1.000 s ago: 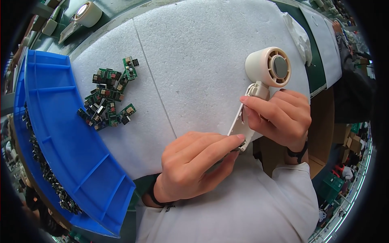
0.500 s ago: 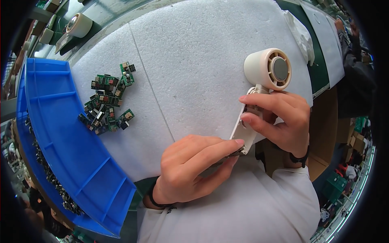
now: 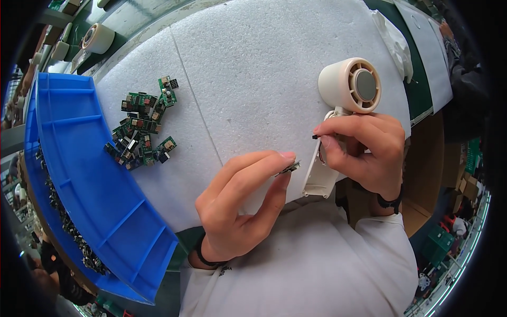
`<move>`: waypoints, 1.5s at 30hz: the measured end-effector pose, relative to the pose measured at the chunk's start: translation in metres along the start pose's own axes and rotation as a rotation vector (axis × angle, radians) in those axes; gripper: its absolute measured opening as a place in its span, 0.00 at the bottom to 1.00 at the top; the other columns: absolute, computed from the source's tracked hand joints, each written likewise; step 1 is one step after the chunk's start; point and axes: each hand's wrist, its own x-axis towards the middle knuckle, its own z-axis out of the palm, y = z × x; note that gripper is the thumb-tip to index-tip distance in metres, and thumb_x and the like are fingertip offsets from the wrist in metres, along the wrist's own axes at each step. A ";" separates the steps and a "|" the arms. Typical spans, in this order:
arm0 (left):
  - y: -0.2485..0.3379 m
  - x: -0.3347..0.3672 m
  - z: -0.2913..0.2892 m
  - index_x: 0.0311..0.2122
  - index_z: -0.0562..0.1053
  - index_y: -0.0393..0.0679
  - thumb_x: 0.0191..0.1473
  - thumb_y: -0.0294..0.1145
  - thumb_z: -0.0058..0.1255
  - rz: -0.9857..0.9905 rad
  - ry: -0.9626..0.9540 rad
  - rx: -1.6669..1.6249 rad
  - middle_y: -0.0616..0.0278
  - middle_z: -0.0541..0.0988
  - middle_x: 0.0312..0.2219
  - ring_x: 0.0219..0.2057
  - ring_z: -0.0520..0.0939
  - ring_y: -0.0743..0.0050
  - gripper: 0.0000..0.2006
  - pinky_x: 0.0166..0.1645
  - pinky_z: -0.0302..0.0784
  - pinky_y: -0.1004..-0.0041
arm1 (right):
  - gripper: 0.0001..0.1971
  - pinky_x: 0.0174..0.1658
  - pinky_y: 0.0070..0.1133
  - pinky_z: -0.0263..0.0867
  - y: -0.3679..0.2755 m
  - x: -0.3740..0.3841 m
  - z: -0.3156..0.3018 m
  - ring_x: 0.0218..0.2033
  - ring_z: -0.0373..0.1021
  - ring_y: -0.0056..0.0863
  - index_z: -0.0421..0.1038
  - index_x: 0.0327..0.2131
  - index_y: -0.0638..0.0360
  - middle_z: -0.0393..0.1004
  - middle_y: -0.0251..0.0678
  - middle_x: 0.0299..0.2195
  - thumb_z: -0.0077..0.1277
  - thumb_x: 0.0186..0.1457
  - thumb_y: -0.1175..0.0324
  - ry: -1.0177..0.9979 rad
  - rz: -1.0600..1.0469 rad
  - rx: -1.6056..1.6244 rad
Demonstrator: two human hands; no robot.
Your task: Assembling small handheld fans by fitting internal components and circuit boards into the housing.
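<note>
My left hand [image 3: 240, 198] pinches a small circuit board [image 3: 288, 168] between thumb and fingertips, apart from the fan. My right hand [image 3: 369, 153] is closed round the side of a cream handheld fan [image 3: 332, 84]. Its thumb and index finger pinch a small black connector [image 3: 315, 137], with thin wires running below into the handle. The fan's round head points up and away, a silver disc at its centre. Its handle shell [image 3: 319, 180] lies open toward me, its lower end bare; the middle is partly hidden by my right hand.
Several green circuit boards [image 3: 141, 124] lie heaped on the white foam sheet [image 3: 248, 68]. A blue tray [image 3: 79, 142] stands at the left, beside many small dark parts. Another cream fan [image 3: 99, 38] is at the far left. A cardboard box [image 3: 422, 185] sits below right; a white bag [image 3: 393, 45] lies far right.
My left hand has drawn away leftward from the handle's lower end with the circuit board, baring the shell there. My right hand stays on the fan, and the black connector now shows at its fingertips.
</note>
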 end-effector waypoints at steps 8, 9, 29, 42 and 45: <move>0.003 0.000 -0.004 0.46 0.76 0.30 0.48 0.06 0.54 0.054 -0.103 0.070 0.46 0.81 0.40 0.42 0.84 0.62 0.19 0.47 0.80 0.71 | 0.09 0.17 0.14 0.54 -0.005 0.002 0.000 0.13 0.63 0.12 0.80 0.31 0.56 0.76 0.27 0.19 0.61 0.43 0.79 -0.005 0.010 0.001; 0.004 0.001 -0.004 0.46 0.76 0.30 0.48 0.06 0.54 0.053 -0.104 0.072 0.46 0.81 0.40 0.42 0.84 0.62 0.19 0.47 0.80 0.71 | 0.09 0.17 0.14 0.54 -0.005 0.002 -0.001 0.13 0.63 0.12 0.80 0.31 0.56 0.76 0.27 0.19 0.61 0.43 0.79 -0.004 0.011 0.004; -0.001 -0.001 0.000 0.45 0.79 0.33 0.45 0.10 0.59 0.012 0.003 0.036 0.49 0.83 0.37 0.36 0.86 0.62 0.18 0.41 0.82 0.71 | 0.14 0.17 0.15 0.57 -0.010 0.000 0.007 0.13 0.62 0.13 0.79 0.39 0.58 0.78 0.28 0.23 0.63 0.46 0.79 -0.059 -0.018 0.130; 0.007 -0.006 -0.007 0.52 0.72 0.28 0.56 0.09 0.50 -0.172 -0.079 -0.083 0.48 0.80 0.42 0.42 0.85 0.62 0.17 0.49 0.81 0.70 | 0.11 0.19 0.17 0.60 -0.013 0.007 0.000 0.14 0.66 0.18 0.81 0.34 0.58 0.76 0.30 0.19 0.61 0.43 0.79 -0.140 -0.030 0.168; 0.004 -0.004 -0.007 0.52 0.72 0.27 0.56 0.09 0.50 -0.142 -0.094 -0.092 0.48 0.80 0.43 0.43 0.84 0.61 0.17 0.50 0.80 0.70 | 0.10 0.19 0.16 0.59 -0.016 0.005 0.003 0.14 0.66 0.17 0.81 0.31 0.58 0.76 0.29 0.18 0.60 0.41 0.79 -0.127 0.032 0.240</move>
